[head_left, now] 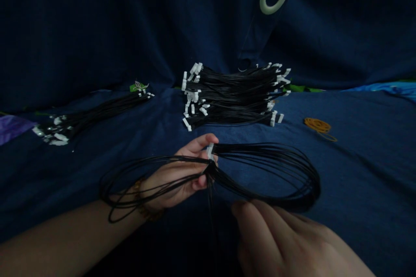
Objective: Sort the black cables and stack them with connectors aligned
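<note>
In the middle of the head view, my left hand (185, 173) is closed around a black wire harness (269, 149). The wires fan out in one loop to the right and another over my left wrist. A white connector (210, 151) stands at my left fingertips, where the loops meet. From that point a few strands hang down into the dark. Lower right, my right hand (279, 238) has its fingers curled inward, just below the right loop. Its fingertips face away from the camera, so whatever they hold is hidden.
A stack of black wire harnesses (234, 95) with white connectors lies behind my hands. Another bundle of black wires (94, 112) rests at the left. To the right lie coiled orange rubber bands (317, 125). Dark blue cloth (364, 156) covers the surface, and a blue curtain hangs behind.
</note>
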A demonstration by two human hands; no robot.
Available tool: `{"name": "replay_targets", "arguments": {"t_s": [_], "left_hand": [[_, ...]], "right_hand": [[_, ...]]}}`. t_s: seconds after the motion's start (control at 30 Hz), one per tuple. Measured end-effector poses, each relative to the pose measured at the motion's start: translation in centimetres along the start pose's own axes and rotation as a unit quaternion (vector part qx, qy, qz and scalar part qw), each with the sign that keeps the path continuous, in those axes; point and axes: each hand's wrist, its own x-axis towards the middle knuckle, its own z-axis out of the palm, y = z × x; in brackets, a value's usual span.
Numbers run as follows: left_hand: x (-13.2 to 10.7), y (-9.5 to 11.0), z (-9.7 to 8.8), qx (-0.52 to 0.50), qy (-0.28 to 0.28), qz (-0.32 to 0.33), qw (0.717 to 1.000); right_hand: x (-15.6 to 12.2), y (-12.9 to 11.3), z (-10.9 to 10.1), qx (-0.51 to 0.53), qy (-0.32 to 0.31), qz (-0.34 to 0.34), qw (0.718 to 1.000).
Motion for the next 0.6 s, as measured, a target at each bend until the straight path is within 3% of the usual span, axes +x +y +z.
{"name": "replay_targets", "arguments": {"t_s": [0.2, 0.33, 0.6], "left_hand": [[0.13, -0.23, 0.04, 0.032, -0.017, 0.020, 0.999], [0.15, -0.17, -0.04, 0.036, -0.001, 0.007, 0.999], [-0.04, -0.14, -0.01, 0.019, -0.006, -0.003, 1.000]], "right_hand": [[0.90, 0.36, -0.32, 0.091, -0.053, 0.001, 0.994], [0.88, 0.07, 0.23, 0.132, -0.050, 0.065, 0.988], [1.24, -0.13, -0.03, 0.111, -0.016, 0.132, 0.985]]}}
